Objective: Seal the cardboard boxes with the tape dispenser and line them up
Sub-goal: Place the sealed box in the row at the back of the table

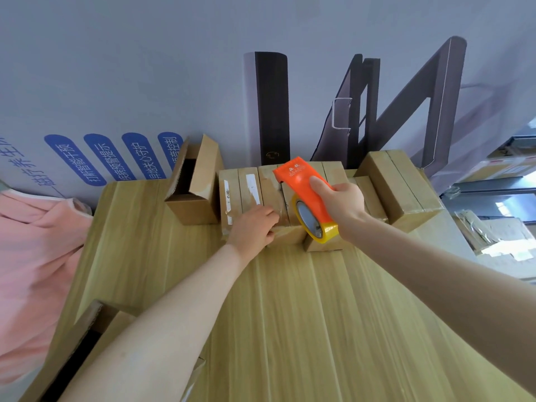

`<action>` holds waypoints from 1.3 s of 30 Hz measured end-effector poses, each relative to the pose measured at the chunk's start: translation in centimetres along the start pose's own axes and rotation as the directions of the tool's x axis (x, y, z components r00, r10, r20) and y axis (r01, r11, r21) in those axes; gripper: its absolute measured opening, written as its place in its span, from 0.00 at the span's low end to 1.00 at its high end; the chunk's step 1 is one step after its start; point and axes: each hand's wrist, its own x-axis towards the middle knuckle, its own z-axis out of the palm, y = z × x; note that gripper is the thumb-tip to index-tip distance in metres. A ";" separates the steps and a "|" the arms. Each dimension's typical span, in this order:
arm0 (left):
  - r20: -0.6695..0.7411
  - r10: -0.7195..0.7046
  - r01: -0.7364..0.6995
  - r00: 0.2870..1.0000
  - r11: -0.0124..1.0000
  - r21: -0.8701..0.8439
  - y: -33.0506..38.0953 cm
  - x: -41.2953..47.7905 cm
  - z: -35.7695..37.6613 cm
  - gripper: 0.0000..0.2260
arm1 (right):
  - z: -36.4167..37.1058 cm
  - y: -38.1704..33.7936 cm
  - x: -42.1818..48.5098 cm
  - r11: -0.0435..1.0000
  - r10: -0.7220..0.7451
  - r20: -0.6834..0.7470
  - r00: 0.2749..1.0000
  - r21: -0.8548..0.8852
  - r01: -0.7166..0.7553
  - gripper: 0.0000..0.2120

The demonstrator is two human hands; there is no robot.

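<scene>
View from above of a pale wooden worktop pushed against a grey-blue wall poster. A row of brown cardboard boxes stands along the far edge, side by side and touching.

The left hand lies on the centre box in the row, palm down, with the fingers bent over its near top edge, holding it steady. A glossy strip of clear tape shows on the box top just beside this hand.

The right hand grips an orange tape dispenser around its body, thumb on top. The dispenser is tilted, its flat nose pointing up and away, its roll of yellowish clear tape at the low end, just above the centre box. White Chinese characters are printed near the nose, too small to read.

Left of the centre box is a labelled box with two narrow white stickers on top; their print cannot be read. Further left an open box stands with its flaps up. At the right end sits a larger box, closed. Another open box lies at the near left corner of the worktop.

The poster carries four blue rounded bars with white Chinese text, including 智能干预, 预警提示 and 关心守护, plus blue characters further left that are partly cut off. A pink cloth fills the left edge
</scene>
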 end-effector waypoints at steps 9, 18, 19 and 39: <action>0.037 -0.037 0.034 0.999 0.996 0.087 0.8 0.6 -0.6 0.12 | -0.1 -0.7 -0.4 0.999 0.018 -0.005 1.000 0.032 -0.017 0.18; -0.186 -0.331 0.264 0.925 0.913 -0.310 0.2 1.4 -5.3 0.11 | -1.0 -2.2 -1.1 0.998 0.014 -0.029 0.999 0.063 -0.013 0.17; -0.276 -0.372 0.288 0.886 0.909 -0.300 -0.6 1.3 -6.3 0.10 | -1.1 -2.5 -1.2 0.997 0.018 -0.026 0.999 0.072 -0.016 0.17; 0.140 -0.858 0.869 0.494 0.486 -0.094 -11.9 1.0 -4.1 0.48 | 1.5 -2.7 -3.1 0.997 0.003 0.028 1.000 0.079 -0.006 0.16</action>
